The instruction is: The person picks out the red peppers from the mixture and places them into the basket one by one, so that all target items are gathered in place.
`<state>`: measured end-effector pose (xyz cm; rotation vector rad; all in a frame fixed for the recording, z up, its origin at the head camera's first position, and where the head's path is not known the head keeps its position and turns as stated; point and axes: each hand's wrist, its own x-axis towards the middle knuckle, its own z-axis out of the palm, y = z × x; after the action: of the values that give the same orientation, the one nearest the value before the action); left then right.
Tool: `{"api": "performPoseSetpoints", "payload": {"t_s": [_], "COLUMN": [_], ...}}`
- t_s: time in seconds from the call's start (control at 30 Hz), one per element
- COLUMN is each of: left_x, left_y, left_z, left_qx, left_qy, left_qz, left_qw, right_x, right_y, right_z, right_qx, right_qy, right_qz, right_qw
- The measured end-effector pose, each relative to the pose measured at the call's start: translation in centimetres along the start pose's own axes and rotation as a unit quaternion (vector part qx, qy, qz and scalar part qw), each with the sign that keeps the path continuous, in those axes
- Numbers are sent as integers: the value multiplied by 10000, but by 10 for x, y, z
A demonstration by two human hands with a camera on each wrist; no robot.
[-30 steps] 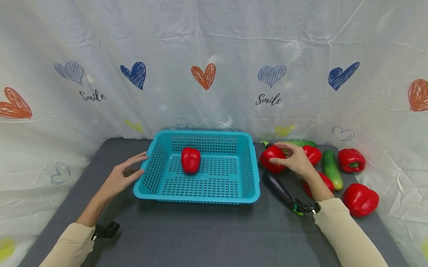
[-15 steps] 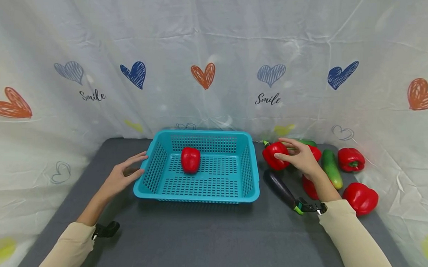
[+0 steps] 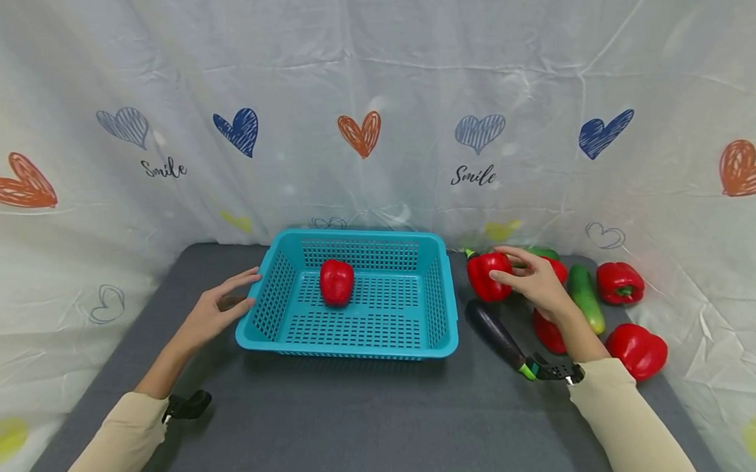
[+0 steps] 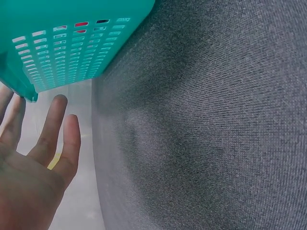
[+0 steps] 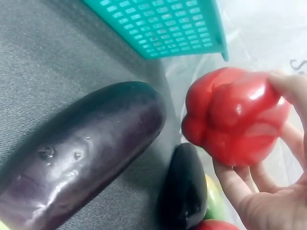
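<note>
My right hand (image 3: 535, 282) grips a red bell pepper (image 3: 488, 276) between thumb and fingers, just right of the blue plastic basket (image 3: 349, 351). Seen from the right wrist, the bell pepper (image 5: 235, 115) appears raised, its lobed end facing the camera. My left hand (image 3: 215, 315) has its fingers spread, with fingertips touching the basket's left rim; in the left wrist view some fingers (image 4: 53, 122) stand nearly straight beside the basket wall (image 4: 72, 52). Inside the basket lies another red bell pepper (image 3: 336, 283). An eggplant (image 3: 496, 337) lies below my right hand.
Right of my right hand lie a cucumber (image 3: 585, 299) and more red bell peppers (image 3: 636, 351), some partly hidden by the arm. A second eggplant (image 5: 183, 189) lies behind the held pepper. A white curtain (image 3: 394, 125) hangs along the table's back edge.
My right hand and the bell pepper it holds have shifted slightly to the right and up in view. The left hand and the basket stay where they were.
</note>
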<state>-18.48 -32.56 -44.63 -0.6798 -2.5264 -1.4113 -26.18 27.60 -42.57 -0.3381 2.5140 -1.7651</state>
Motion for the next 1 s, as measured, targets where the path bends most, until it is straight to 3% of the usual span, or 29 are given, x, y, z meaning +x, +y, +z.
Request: {"api": "performPoseSetpoints", "payload": {"t_s": [0.43, 0.7, 1.0], "left_x": [-2, -3, -2], "left_y": [3, 5, 2], "left_z": [0, 0, 0], "left_qx": [-101, -101, -71], "left_qy": [-18, -33, -12], "left_qz": [-126, -141, -101], "left_qw": [9999, 9998, 9999], "right_x": [-8, -12, -16], "right_y": [4, -1, -13], "right_z": [2, 4, 6], "right_qx": [142, 553, 676], "right_qy": [160, 10, 181], "right_qz": [10, -137, -302], "right_qw": [9998, 9984, 9971]}}
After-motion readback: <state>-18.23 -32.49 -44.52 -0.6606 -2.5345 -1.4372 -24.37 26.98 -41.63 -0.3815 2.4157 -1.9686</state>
